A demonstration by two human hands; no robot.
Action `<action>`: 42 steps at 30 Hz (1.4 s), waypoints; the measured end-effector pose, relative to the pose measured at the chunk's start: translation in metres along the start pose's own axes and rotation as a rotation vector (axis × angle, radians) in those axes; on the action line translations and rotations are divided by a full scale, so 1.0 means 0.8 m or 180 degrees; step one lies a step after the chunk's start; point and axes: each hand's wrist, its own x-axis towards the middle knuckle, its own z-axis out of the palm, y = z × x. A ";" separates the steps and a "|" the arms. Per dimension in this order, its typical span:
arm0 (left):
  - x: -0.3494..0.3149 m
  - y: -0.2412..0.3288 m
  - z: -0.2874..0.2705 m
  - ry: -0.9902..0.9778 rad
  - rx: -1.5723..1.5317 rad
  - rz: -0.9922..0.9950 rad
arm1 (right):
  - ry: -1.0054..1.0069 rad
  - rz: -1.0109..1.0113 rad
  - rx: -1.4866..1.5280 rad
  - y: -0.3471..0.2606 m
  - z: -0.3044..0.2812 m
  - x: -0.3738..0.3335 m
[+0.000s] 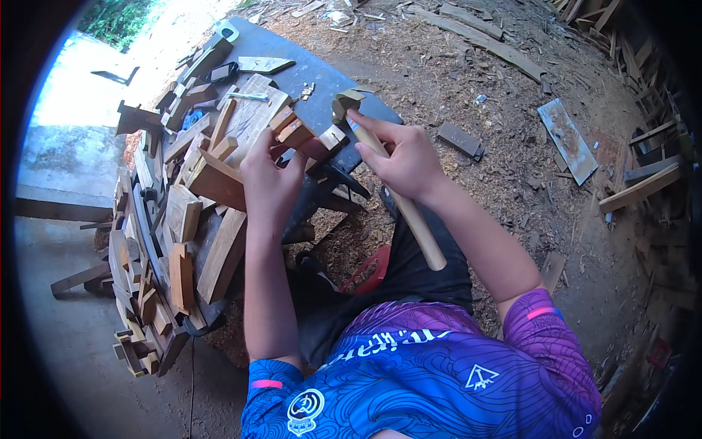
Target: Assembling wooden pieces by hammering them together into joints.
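At the right-hand edge of the bench (329, 72), the right hand (406, 157) is wrapped around the handle of the hammer (415, 225), head pointing away from the person and long axis slanting from far left to near right. The left hand's bent fingers grasp the wood block (295, 133), partly covering it, so its axis cannot be told. The step appears to be positioning for hammer work; the next move calls for a steady block and clear fingertips.
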 end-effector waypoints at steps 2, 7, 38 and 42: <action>-0.010 -0.001 0.007 0.0201 0.0151 0.0123 | -0.0041 0.0001 -0.0073 -0.001 0.002 0.019; -0.032 0.017 -0.006 0.0670 -0.0238 0.0127 | -0.0483 -0.0568 -0.0982 -0.012 0.006 0.079; -0.207 0.012 -0.104 0.1014 -0.1349 -0.0154 | -0.2474 0.0842 0.0930 -0.147 0.035 0.012; -0.239 -0.001 -0.138 0.1014 -0.0730 0.0349 | -0.2682 0.0550 0.0537 -0.176 0.069 -0.007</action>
